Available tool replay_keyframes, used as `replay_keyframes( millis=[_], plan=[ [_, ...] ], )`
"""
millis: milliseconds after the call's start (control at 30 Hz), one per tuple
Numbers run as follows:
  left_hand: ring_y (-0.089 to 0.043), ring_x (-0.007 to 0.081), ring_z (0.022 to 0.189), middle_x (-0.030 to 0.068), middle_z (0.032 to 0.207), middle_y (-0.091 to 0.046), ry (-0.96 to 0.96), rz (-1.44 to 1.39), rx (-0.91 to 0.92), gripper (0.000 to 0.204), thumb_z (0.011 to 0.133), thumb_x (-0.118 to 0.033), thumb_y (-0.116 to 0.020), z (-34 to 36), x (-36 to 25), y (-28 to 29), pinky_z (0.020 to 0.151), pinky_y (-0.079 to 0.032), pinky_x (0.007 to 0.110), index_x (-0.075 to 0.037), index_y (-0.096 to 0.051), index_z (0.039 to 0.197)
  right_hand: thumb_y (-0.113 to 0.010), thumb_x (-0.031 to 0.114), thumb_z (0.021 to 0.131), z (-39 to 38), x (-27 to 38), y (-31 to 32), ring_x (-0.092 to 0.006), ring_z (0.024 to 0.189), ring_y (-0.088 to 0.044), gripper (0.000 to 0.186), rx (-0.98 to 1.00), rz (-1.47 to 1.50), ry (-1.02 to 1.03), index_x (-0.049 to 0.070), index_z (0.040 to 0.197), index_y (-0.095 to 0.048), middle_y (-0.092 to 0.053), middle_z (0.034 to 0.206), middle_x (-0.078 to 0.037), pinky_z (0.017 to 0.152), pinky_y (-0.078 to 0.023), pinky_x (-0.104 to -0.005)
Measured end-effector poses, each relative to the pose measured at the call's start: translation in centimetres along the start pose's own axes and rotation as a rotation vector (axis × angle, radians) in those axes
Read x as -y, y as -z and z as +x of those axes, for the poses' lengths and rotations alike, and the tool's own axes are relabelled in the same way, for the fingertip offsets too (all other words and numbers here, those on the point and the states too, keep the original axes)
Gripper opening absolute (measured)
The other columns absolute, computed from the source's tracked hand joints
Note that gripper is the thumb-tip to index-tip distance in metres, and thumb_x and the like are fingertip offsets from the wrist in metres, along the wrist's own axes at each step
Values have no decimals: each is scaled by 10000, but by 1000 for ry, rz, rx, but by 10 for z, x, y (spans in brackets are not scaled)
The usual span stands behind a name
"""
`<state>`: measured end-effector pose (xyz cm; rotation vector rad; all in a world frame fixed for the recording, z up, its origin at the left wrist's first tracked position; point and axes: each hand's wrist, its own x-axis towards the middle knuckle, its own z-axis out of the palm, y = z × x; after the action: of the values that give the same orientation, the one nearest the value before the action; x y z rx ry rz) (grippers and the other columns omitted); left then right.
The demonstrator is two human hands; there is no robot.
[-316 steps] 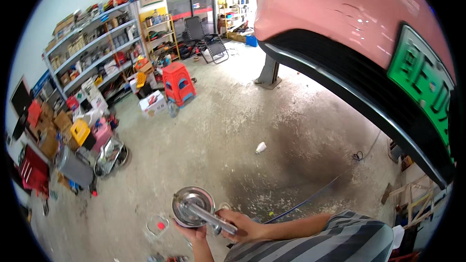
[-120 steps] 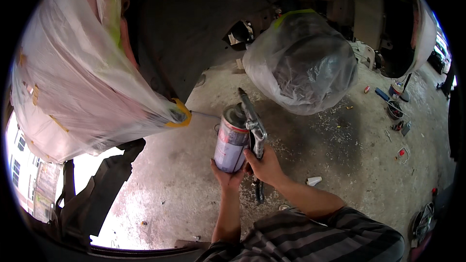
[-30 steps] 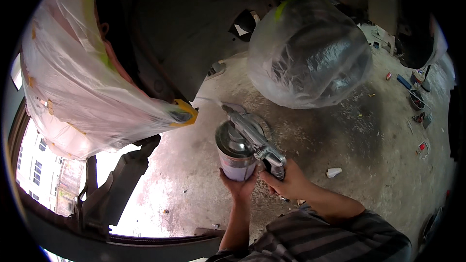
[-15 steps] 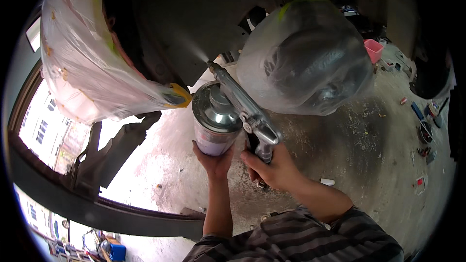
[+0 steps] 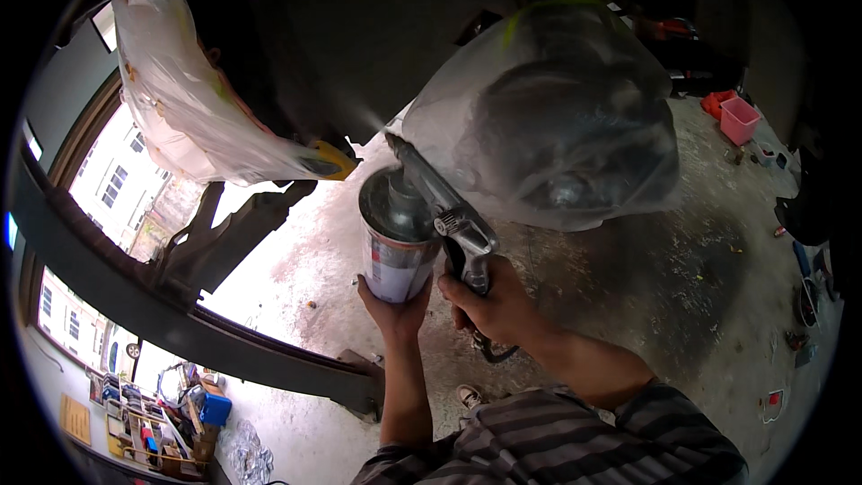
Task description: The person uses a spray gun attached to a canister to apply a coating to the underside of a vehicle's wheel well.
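Observation:
My right hand (image 5: 492, 304) is wrapped round the pistol grip of a metal spray gun (image 5: 440, 193), whose nozzle points up and to the left. A pale mist leaves the nozzle towards a dark surface (image 5: 314, 54), likely a vehicle's underside. Under the gun hangs a metal can (image 5: 400, 251) with a pale label. My left hand (image 5: 395, 310) cups its base from below. To the right of the nozzle bulges a rounded part wrapped in clear plastic film (image 5: 575, 117). At the left, pinkish masked bodywork (image 5: 180, 117) ends in a yellow-taped tip (image 5: 334, 162).
A dark beam with a bracket (image 5: 197, 332) crosses the left side. On the stained concrete floor (image 5: 620, 305), a pink bucket (image 5: 739, 120) and scattered tools (image 5: 804, 287) lie at the right. Cluttered shelving (image 5: 148, 427) and a blue bin (image 5: 215, 406) show at lower left.
The view has shifted, bringing more of the lower-left clutter and the pink bucket into sight. The gun and can sit slightly lower in the picture; mist still leaves the nozzle.

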<state>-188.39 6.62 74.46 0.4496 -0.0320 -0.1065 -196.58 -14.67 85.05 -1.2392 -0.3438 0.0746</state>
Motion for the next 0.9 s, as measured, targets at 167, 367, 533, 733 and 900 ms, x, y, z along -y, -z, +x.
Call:
replay_keyframes(
  millis=[167, 367, 533, 733, 900],
  plan=[
    [-373, 391, 1306, 188, 1438, -358, -77, -10, -57, 722, 894, -600, -357, 0, -7, -47, 1067, -328, 544, -117, -331, 1430, -603, 172, 916, 5, 8, 0, -115, 472, -566, 216, -8, 18, 101, -19, 853, -525, -564, 583, -53, 428, -443, -268],
    [-401, 377, 1287, 170, 1401, -413, -16, -57, -212, 706, 893, -610, -319, -18, 13, 8, 1066, -340, 520, -129, -372, 1408, -594, 145, 916, 13, -18, 5, -132, 466, -579, 181, 9, -37, -65, -18, 889, -519, -567, 596, -64, 409, -450, -277],
    [-423, 365, 1266, 161, 1383, -432, 53, -72, -167, 713, 891, -624, -301, -25, 24, 44, 1058, -350, 518, -136, -377, 1407, -632, 183, 895, 18, -34, 8, -140, 469, -590, 204, 7, -46, -151, -3, 870, -552, -583, 666, -60, 397, -444, -274],
    [-424, 366, 1261, 155, 1384, -430, 12, 2, -31, 720, 895, -626, -306, -14, 13, 24, 1055, -352, 516, -124, -376, 1405, -622, 199, 912, 13, -18, -2, -139, 480, -602, 212, 40, -97, 9, -1, 896, -553, -619, 686, -67, 405, -458, -265],
    [-435, 359, 1253, 153, 1362, -453, -10, -9, -93, 713, 902, -623, -295, -17, 9, 15, 1049, -361, 511, -115, -387, 1394, -616, 215, 921, 5, -8, -6, -147, 488, -611, 232, 22, -103, -40, -3, 930, -538, -623, 690, -73, 402, -460, -259]
  ],
)
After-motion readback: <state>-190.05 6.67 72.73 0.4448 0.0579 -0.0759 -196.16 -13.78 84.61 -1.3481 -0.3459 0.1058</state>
